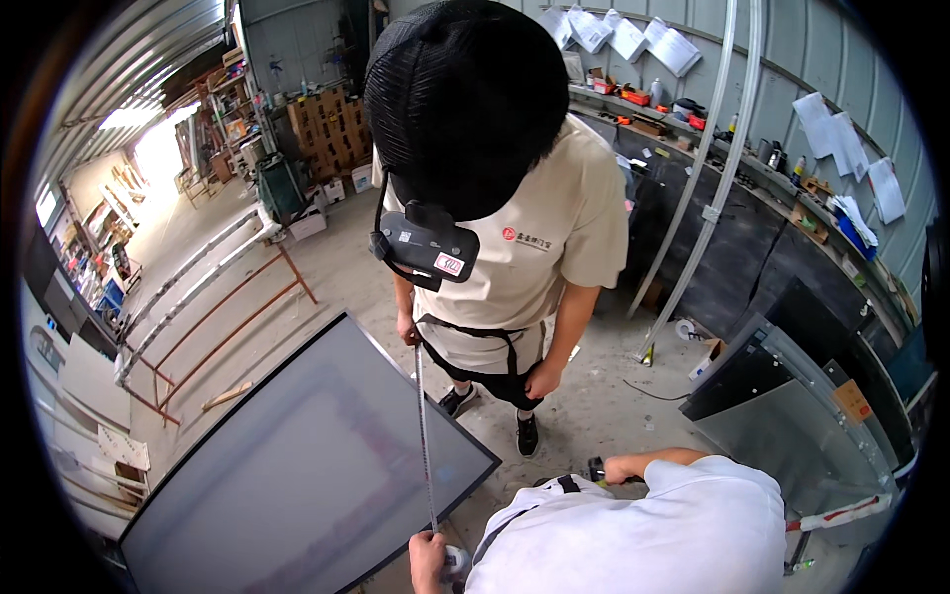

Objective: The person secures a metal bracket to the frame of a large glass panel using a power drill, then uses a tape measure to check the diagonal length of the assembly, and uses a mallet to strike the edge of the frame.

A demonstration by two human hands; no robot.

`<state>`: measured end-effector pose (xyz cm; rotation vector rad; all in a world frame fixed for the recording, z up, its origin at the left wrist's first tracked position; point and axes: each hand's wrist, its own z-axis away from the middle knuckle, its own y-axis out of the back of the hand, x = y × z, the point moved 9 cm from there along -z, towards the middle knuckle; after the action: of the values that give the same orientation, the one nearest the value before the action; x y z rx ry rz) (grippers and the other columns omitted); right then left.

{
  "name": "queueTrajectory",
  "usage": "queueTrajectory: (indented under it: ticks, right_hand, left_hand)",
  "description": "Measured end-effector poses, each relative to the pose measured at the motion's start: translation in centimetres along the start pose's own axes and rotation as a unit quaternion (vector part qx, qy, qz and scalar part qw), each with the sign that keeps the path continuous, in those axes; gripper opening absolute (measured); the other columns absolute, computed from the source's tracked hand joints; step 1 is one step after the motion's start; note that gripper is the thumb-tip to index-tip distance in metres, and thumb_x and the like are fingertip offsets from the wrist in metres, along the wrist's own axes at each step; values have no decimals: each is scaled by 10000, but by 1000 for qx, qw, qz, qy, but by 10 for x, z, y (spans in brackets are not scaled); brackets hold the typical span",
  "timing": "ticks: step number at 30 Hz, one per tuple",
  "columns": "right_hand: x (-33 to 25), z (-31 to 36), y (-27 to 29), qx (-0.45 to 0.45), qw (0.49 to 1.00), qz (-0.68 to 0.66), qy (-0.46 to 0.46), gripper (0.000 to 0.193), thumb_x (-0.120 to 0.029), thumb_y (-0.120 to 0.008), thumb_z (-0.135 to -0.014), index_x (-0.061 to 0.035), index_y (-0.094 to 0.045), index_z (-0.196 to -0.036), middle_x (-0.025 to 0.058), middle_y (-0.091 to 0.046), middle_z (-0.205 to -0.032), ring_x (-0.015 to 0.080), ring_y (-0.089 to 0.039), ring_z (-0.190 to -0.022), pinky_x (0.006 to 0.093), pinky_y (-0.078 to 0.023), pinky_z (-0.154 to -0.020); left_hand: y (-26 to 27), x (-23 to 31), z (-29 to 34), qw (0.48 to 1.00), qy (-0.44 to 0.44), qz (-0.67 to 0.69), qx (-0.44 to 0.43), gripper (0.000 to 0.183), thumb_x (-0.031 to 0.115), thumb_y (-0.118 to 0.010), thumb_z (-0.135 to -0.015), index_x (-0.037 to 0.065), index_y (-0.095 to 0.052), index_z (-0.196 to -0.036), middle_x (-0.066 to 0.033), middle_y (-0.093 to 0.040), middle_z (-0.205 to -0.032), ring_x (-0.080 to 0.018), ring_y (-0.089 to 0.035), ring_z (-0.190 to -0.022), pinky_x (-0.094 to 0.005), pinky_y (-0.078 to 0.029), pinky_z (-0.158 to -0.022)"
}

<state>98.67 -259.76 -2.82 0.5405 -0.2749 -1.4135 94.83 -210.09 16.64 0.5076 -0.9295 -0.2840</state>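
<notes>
My left hand (427,561), at the bottom edge, is closed around a tape measure (455,563) with a pale case. Its blade (425,436) is pulled out across the corner of a large black-framed grey panel (287,445). The far end of the blade meets a hand (407,329) of the co-worker (524,238) facing me. That person's other hand (543,379) hangs by the apron, fingers curled. My right hand (623,468) is closed on a small black and yellowish tool (597,469), its kind unclear, in front of my white shirt (643,530).
A rusty metal rack (228,307) stands to the left, with a wooden stick (227,396) on the floor near it. Two metal poles (708,198) rise at right. Beyond are a cluttered shelf (762,178) and leaning dark panels (792,396). A cable (658,393) lies on the floor.
</notes>
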Motion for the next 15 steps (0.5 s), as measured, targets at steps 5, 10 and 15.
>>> queueTrajectory:
  ticks: [5, 10, 15]
  right_hand:
    - [13, -4, -39, -121, 972, 141, 142, 283, -255, -678, -708, -28, -734, -867, 163, -713, -868, 287, -679, -786, 434, -533, -691]
    - [14, -7, -13, -115, 989, 62, 69, 314, -267, -697, -693, -15, -727, -878, 174, -711, -907, 298, -672, -833, 443, -522, -727]
    - [14, -33, 23, -24, 999, -21, 10, 310, -254, -665, -695, -15, -744, -875, 191, -720, -908, 305, -692, -805, 435, -536, -716]
  left_hand:
    - [-6, 8, -9, 1000, -2, -29, -3, 301, 169, -548, -749, -109, -654, -793, -197, -585, -590, -238, -604, -562, -401, -482, -595]
    - [-4, 9, -6, 998, 29, -47, -3, 306, 184, -557, -765, -99, -660, -814, -241, -617, -653, -303, -657, -637, -410, -505, -665]
    - [-1, 12, -7, 998, 33, -48, 4, 293, 179, -570, -773, -100, -655, -799, -214, -608, -649, -273, -639, -637, -415, -497, -652]
